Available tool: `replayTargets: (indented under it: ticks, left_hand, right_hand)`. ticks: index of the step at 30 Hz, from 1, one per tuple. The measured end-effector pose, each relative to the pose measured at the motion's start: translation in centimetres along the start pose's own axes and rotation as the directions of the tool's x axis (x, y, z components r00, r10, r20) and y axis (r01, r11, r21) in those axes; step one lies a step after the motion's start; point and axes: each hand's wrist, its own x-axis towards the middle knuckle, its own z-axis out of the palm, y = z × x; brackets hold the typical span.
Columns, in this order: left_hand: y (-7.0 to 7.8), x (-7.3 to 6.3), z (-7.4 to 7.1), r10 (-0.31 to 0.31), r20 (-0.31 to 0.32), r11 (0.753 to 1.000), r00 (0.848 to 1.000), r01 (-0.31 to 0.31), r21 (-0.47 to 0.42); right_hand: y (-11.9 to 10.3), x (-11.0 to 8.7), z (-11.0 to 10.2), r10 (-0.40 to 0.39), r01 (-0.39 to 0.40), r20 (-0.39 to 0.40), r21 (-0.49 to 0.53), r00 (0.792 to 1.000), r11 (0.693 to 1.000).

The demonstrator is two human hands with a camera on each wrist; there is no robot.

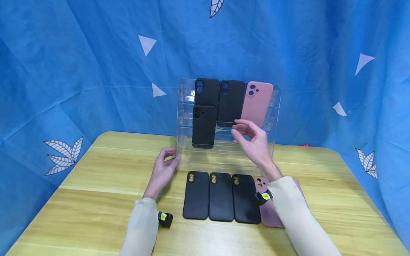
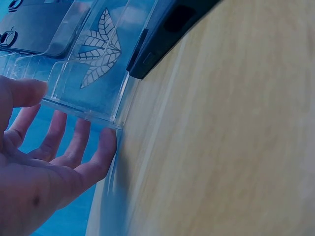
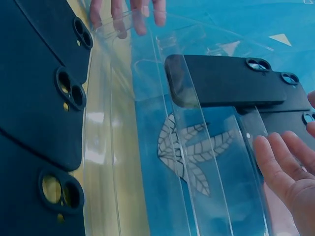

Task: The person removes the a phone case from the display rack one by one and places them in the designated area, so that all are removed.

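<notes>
A clear acrylic display rack (image 1: 189,156) with several tiers stands upright on the table. My left hand (image 1: 163,170) grips its lower left side edge, the thumb in front and the fingers round the side. In the upper tier stand two black phone cases (image 1: 231,101) and a pink phone case (image 1: 256,103). A third black phone case (image 1: 204,128) stands a tier lower at the left, overlapping the one behind. My right hand (image 1: 254,142) hovers before the rack, below the pink case, its fingers loosely bent and nothing between them. The right wrist view shows its fingertips (image 3: 263,147) near the rack.
In front of the rack, three black phone cases (image 1: 221,197) lie side by side on the wooden table (image 1: 96,199). Right of them lies a pink-purple phone case (image 1: 270,215), partly hidden under my right forearm. A blue patterned curtain (image 1: 96,71) hangs behind.
</notes>
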Motion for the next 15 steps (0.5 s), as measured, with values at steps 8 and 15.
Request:
replayTargets:
  ticks: [8,15]
  left_hand:
    - [-0.1,0.1,-0.1,-0.002,0.011,1.000,1.000,0.002,-0.015]
    - [0.0,0.1,-0.2,-0.001,0.014,1.000,1.000,0.001,-0.006]
  right_hand:
    - [0.2,0.8,1.6,0.025,-0.027,0.028,0.050,0.999,0.998]
    - [0.2,1.3,2.9,0.034,-0.036,0.034,0.057,0.999,0.998]
